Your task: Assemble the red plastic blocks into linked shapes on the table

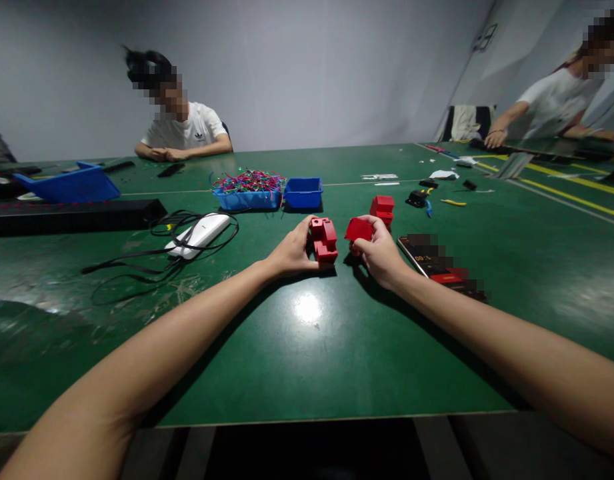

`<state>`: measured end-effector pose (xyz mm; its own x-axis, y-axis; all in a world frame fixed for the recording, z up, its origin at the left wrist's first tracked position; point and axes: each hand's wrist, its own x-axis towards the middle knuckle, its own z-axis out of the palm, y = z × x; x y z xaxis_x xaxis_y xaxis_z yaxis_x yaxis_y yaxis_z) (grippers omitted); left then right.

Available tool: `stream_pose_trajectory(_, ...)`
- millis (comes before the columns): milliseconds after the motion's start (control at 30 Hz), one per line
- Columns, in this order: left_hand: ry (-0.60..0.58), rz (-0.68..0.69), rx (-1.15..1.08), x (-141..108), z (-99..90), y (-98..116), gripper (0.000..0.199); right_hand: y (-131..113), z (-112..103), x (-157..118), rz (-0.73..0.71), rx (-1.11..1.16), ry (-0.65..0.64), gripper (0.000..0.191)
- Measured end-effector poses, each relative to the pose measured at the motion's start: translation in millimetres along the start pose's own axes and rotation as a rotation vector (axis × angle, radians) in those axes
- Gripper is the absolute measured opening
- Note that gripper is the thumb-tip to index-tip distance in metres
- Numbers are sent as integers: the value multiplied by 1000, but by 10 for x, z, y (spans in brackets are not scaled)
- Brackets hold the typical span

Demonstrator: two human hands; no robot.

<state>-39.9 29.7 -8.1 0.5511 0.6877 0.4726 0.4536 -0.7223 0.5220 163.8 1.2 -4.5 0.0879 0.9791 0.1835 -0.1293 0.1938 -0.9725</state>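
Note:
My left hand (297, 250) is closed around the side of a red plastic block (325, 241) with a stepped, notched front, which is at the tabletop. Just across a small gap, my right hand (380, 255) pinches another red plastic piece (359, 230) that shows a flat face toward me; its underside is partly covered by my fingers. Behind my right hand stands a third red block (382, 208), touched by neither hand as far as I can see.
A phone (429, 260) lies right of my right hand. Left are a white power strip (199, 235) and black cable. Behind stand a blue bin of colored wires (249, 190) and a blue bin (303, 193). Two people sit at the green table (337, 373), one opposite, one right.

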Motion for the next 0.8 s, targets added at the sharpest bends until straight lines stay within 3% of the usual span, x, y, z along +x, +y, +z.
stream_pose_trajectory(167, -2, -21, -11, 7, 5, 15, 96, -109, 20, -28, 173, 106, -2, 52)
stream_pose_trajectory(500, 1, 3, 8, -8, 6, -8, 97, -160, 28, -47, 256, 217, -36, 40)
stream_pose_trajectory(800, -3, 7, -6, 1, 10, -9, 97, -139, 66, -69, 165, 139, -55, 46)
